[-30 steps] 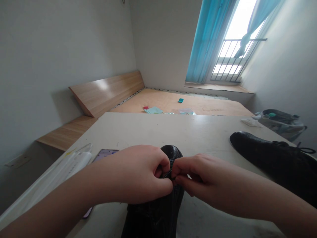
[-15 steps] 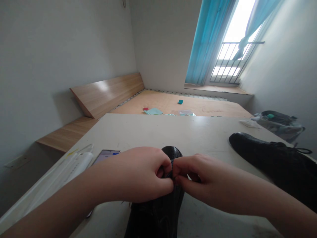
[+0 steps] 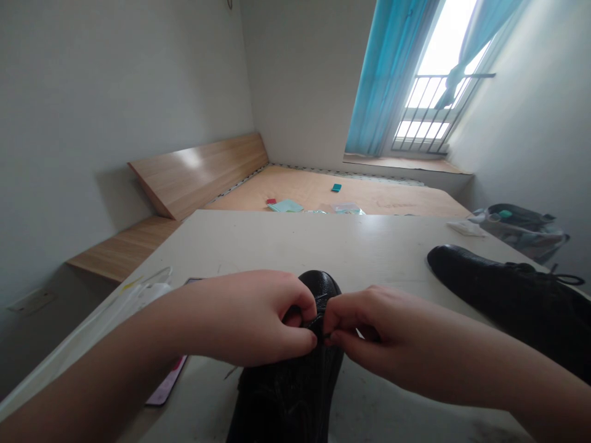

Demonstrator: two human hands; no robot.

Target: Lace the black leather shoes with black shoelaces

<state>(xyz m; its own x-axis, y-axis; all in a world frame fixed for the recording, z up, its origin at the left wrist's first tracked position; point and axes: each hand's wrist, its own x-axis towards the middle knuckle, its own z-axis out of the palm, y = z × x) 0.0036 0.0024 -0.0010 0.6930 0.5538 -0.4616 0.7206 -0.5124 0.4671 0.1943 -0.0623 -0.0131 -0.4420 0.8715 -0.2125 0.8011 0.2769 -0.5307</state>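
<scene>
A black leather shoe (image 3: pixel 318 284) stands on the white table with its toe pointing away from me. My left hand (image 3: pixel 272 320) lies over its left side, thumb and curled index finger closed on the edge of the lacing opening. From the right, my right hand (image 3: pixel 364 323) pinches a bit of dark shoelace (image 3: pixel 327 338) between thumb and index finger, close above the shoe's front. A small gap separates the two sets of fingertips. The hands and left forearm hide much of the shoe's upper and most of the laces.
Another black laced shoe (image 3: pixel 480 283) lies at the right of the white table (image 3: pixel 258 237). A phone (image 3: pixel 168 383) is partly under my left forearm, beside a white plastic item (image 3: pixel 138 301). Behind are a wooden bed board (image 3: pixel 388 194) with small items and a lined bin (image 3: pixel 530 227).
My left hand has shifted slightly left, and the fingertips have drawn a little apart, uncovering more of the shoe between them. More of the phone's near end shows below my left forearm.
</scene>
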